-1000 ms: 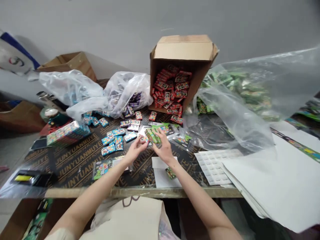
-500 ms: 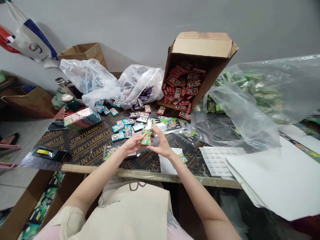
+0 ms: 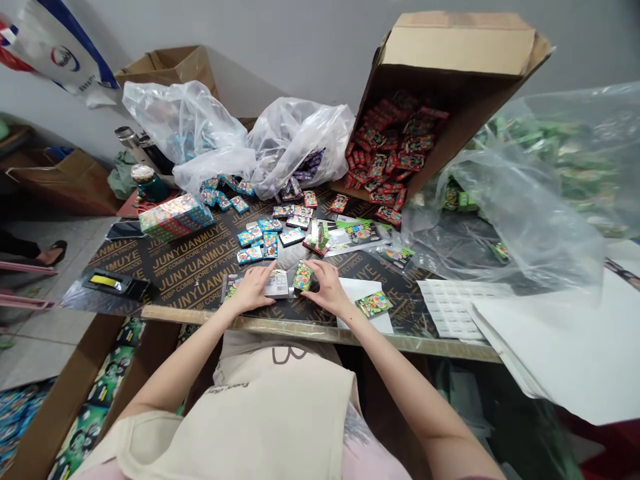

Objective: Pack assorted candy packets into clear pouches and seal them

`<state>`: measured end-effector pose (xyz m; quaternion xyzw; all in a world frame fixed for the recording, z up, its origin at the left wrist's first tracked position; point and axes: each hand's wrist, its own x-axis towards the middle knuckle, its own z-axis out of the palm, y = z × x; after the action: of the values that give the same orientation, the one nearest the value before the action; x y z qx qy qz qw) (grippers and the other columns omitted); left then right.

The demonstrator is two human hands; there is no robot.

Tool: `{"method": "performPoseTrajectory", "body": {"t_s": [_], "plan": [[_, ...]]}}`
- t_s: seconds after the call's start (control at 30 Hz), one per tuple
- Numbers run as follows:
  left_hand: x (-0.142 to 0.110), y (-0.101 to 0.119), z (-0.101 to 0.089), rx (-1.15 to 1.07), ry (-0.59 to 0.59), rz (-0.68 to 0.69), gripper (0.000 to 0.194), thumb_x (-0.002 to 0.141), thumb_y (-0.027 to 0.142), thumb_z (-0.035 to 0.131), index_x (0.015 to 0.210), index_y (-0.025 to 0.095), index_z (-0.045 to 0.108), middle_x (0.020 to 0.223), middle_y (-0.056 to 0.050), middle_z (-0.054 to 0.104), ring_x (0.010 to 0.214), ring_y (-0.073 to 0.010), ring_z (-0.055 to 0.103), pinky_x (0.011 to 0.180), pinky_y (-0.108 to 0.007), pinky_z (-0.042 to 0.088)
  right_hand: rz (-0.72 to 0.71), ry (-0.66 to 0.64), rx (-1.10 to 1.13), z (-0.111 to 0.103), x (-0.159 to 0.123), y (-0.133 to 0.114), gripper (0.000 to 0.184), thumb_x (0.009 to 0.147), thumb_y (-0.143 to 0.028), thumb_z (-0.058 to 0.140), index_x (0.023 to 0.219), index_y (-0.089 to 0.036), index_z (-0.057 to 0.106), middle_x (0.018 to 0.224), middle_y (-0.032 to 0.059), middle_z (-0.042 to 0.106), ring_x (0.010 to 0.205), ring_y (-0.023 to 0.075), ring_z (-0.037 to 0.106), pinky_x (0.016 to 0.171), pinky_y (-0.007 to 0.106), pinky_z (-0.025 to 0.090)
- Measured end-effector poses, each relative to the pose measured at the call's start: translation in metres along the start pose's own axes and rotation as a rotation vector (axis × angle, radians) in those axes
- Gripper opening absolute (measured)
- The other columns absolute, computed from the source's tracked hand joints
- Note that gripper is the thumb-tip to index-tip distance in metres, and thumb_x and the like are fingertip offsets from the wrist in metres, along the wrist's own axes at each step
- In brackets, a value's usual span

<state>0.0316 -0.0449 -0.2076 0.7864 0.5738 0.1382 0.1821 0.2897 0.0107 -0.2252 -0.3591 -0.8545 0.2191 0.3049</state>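
Observation:
My right hand (image 3: 326,288) has its thumb and fingers round a small green printed box (image 3: 303,276), just above or on the tabletop. To its left, my left hand (image 3: 254,288) lies with fingers apart over a flat clear-wrapped pack (image 3: 278,285); the pack's grey and white end shows past the fingers. Farther back stands a small group of green and red boxes (image 3: 317,238). Blue printed boxes (image 3: 257,241) lie behind my left hand. Another green printed piece (image 3: 374,304) rests on white paper (image 3: 350,288) right of my right hand.
A tilted carton (image 3: 460,50) holds many small red boxes. Plastic bags (image 3: 300,130) with purple and blue boxes stand at the back left; a clear bag (image 3: 540,220) lies right. White sheets (image 3: 555,347) overhang the front right edge. A flask (image 3: 150,183) stands left.
The green box was between both hands; now only my right hand has it, lower and nearer the front edge. My left hand has moved left onto the flat pack. The view has shifted.

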Motion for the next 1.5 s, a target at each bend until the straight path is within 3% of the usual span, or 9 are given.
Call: {"method": "performPoseTrajectory", "body": {"t_s": [0.27, 0.4, 0.53, 0.77, 0.9, 1.13, 1.3, 1.4, 1.5], "plan": [[0.0, 0.012, -0.012, -0.145, 0.078, 0.059, 0.112, 0.059, 0.03, 0.08, 0.15, 0.025, 0.015, 0.125, -0.01, 0.049, 0.116, -0.0299, 0.047, 0.103, -0.046, 0.035, -0.019, -0.18, 0.383, -0.004, 0.011, -0.009, 0.087, 0.07, -0.047, 0.075, 0.143, -0.025, 0.034, 0.143, 0.0122, 0.045, 0.131, 0.0297, 0.044, 0.109, 0.049, 0.033], [0.018, 0.03, -0.015, -0.223, 0.291, -0.108, 0.107, 0.055, 0.029, 0.082, 0.147, 0.022, 0.028, 0.117, -0.009, 0.043, 0.112, -0.0288, 0.048, 0.101, -0.044, 0.04, 0.213, 0.135, 0.585, 0.0, 0.027, -0.021, 0.09, 0.072, -0.05, 0.072, 0.145, -0.028, 0.025, 0.146, 0.0115, 0.042, 0.134, 0.0263, 0.041, 0.109, 0.046, 0.034], [0.042, 0.051, -0.004, -0.432, 0.562, -0.264, 0.104, 0.05, 0.038, 0.087, 0.141, 0.021, 0.04, 0.116, -0.009, 0.043, 0.113, -0.0282, 0.049, 0.103, -0.042, 0.039, 0.54, 0.423, 0.913, 0.011, 0.051, -0.044, 0.076, 0.078, -0.056, 0.061, 0.14, -0.028, 0.028, 0.124, 0.009, 0.061, 0.105, 0.0222, 0.063, 0.086, 0.039, 0.053], [0.058, 0.086, 0.034, -1.431, 0.83, -0.401, 0.055, 0.071, 0.057, 0.069, 0.107, 0.016, 0.066, 0.107, -0.008, 0.067, 0.104, -0.021, 0.061, 0.094, -0.032, 0.045, 0.694, 0.625, 1.144, 0.002, 0.083, -0.057, 0.035, 0.065, -0.046, 0.069, 0.085, -0.018, 0.061, 0.077, -0.0022, 0.064, 0.071, 0.0136, 0.059, 0.067, 0.025, 0.048], [0.061, 0.095, 0.024, -1.741, 0.776, -0.541, 0.05, 0.062, 0.056, 0.075, 0.083, 0.011, 0.069, 0.077, -0.005, 0.071, 0.072, -0.0173, 0.067, 0.073, -0.028, 0.05, 0.76, 0.618, 1.099, 0.002, 0.073, -0.054, 0.022, 0.06, -0.032, 0.067, 0.075, -0.02, 0.058, 0.072, -0.0039, 0.063, 0.066, 0.0125, 0.056, 0.062, 0.023, 0.046], [0.066, 0.085, -0.008, -1.748, 0.529, -0.579, 0.034, 0.052, 0.028, 0.077, 0.081, 0.014, 0.07, 0.074, -0.002, 0.072, 0.062, -0.0127, 0.064, 0.061, -0.022, 0.047, 0.701, 0.52, 1.427, -0.012, 0.056, -0.056, 0.038, 0.067, -0.032, 0.061, 0.103, -0.026, 0.052, 0.082, -0.0028, 0.071, 0.076, 0.0182, 0.067, 0.067, 0.029, 0.05], [0.059, 0.082, -0.026, -1.387, 0.476, -0.37, 0.016, 0.057, 0.025, 0.074, 0.07, 0.016, 0.071, 0.07, -0.001, 0.07, 0.063, -0.0126, 0.061, 0.062, -0.023, 0.046, 0.724, 0.412, 1.361, -0.023, 0.055, -0.048, 0.023, 0.057, -0.017, 0.061, 0.079, -0.02, 0.063, 0.074, 0.0001, 0.073, 0.068, 0.0185, 0.067, 0.066, 0.03, 0.051], [0.057, 0.079, -0.037, -1.046, 0.479, -0.239, 0.016, 0.062, 0.031, 0.075, 0.064, 0.015, 0.073, 0.066, -0.004, 0.07, 0.064, -0.0154, 0.061, 0.067, -0.027, 0.046, 0.598, 0.455, 1.201, -0.024, 0.051, -0.043, 0.007, 0.059, -0.019, 0.061, 0.063, -0.019, 0.066, 0.072, 0.0017, 0.073, 0.074, 0.0186, 0.066, 0.071, 0.029, 0.05], [0.059, 0.075, -0.045, -0.96, 0.369, -0.252, 0.019, 0.056, 0.031, 0.079, 0.065, 0.014, 0.074, 0.064, -0.004, 0.07, 0.06, -0.0155, 0.061, 0.063, -0.028, 0.047, 0.501, 0.462, 1.072, -0.026, 0.047, -0.041, 0.011, 0.066, -0.028, 0.064, 0.066, -0.02, 0.07, 0.073, 0.0027, 0.073, 0.075, 0.0193, 0.065, 0.073, 0.032, 0.05]]}}
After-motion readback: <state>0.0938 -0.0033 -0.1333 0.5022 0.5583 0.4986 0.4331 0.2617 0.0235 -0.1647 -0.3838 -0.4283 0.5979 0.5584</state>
